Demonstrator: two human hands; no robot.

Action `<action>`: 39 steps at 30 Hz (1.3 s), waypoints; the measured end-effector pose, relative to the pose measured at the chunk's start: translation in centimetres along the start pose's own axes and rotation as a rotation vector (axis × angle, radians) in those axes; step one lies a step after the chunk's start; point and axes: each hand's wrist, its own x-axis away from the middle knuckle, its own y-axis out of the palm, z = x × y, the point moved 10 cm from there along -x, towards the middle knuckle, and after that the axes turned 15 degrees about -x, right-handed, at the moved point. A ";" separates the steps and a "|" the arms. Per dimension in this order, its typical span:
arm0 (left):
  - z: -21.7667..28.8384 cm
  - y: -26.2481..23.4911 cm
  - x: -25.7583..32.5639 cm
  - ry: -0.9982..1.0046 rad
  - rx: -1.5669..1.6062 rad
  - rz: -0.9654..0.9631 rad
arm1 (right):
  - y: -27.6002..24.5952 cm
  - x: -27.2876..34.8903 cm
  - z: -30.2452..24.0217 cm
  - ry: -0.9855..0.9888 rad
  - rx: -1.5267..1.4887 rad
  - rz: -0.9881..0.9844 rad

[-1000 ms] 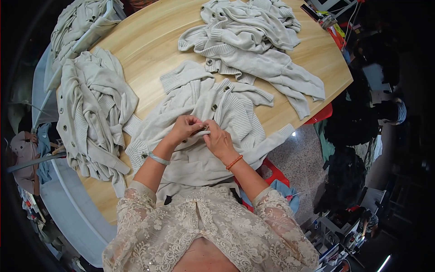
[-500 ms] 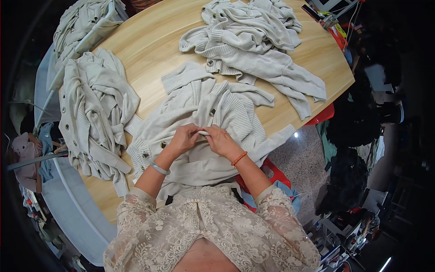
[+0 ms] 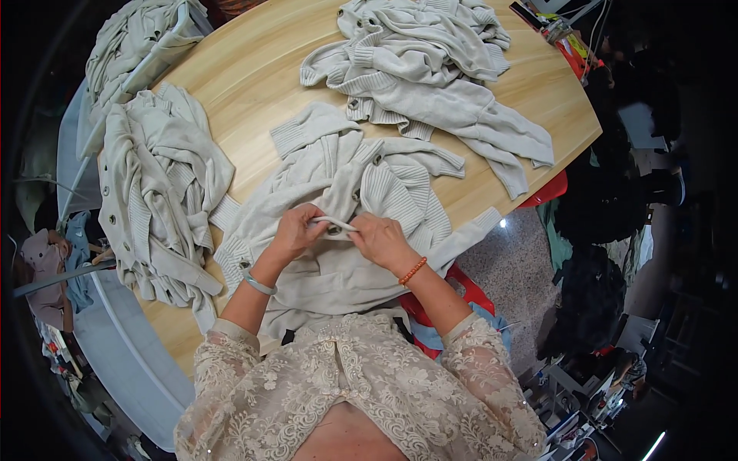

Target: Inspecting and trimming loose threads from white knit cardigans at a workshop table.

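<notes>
Cardigan [image 3: 338, 184] under the hands: pale grey-beige, ribbed knit, dark buttons. Pile of cardigans [image 3: 154, 184] to the left and heap [image 3: 430, 69] at the far side: same pale beige. Bench [image 3: 254, 84]: light wood grain. Blouse sleeves [image 3: 231, 369]: cream floral lace. Left wrist bangle [image 3: 259, 285]: pale green. Right wrist bracelet [image 3: 413, 270]: orange beads. Stool [image 3: 461, 288]: red.

I have one view here, from a fisheye camera worn on the person's head, facing steeply down over the chest onto the table [image 3: 254, 84]. It sits close: the forearms enter from the lower edge, and the left hand [image 3: 296, 234] and right hand [image 3: 380, 242] meet near frame centre on a cardigan [image 3: 346, 177]. The table's edge bows toward the dark rim. No second view overlaps it.
</notes>
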 end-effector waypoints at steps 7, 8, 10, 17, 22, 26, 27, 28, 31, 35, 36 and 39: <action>4.4 -2.0 -0.3 0.202 -0.829 0.371 | -1.7 0.6 2.3 0.030 0.165 0.051; 6.0 -1.6 -0.5 0.288 -0.772 0.411 | -1.7 0.5 2.0 0.005 0.188 0.067; 8.5 -0.3 -1.4 0.419 -0.595 0.376 | -1.7 0.3 2.2 0.044 0.162 0.062; 5.2 3.6 -6.3 0.169 -0.602 0.136 | -2.0 -0.1 1.8 0.026 -0.022 0.125; 2.1 4.4 -7.5 -0.052 -0.119 -0.068 | -2.1 0.1 2.9 0.049 -0.073 0.183; 0.0 5.4 -6.5 -0.273 0.400 -0.168 | -2.6 0.0 2.9 0.049 -0.133 0.248; 0.1 5.4 -6.4 -0.272 0.399 -0.171 | -2.7 0.0 3.0 0.052 -0.133 0.251; 0.1 5.7 -6.1 -0.304 0.439 -0.183 | -3.2 0.0 3.0 0.062 -0.194 0.285; -0.2 6.1 -5.7 -0.331 0.472 -0.158 | -3.5 0.2 2.9 0.033 -0.212 0.301; -0.7 6.1 -5.1 -0.359 0.468 -0.104 | -2.8 0.0 2.5 -0.018 -0.096 0.219; -0.7 6.0 -5.0 -0.360 0.470 -0.101 | -2.7 -0.1 2.4 -0.020 -0.095 0.216; 0.3 5.4 -4.8 -0.324 0.517 -0.130 | -2.3 -0.2 2.4 -0.023 -0.078 0.155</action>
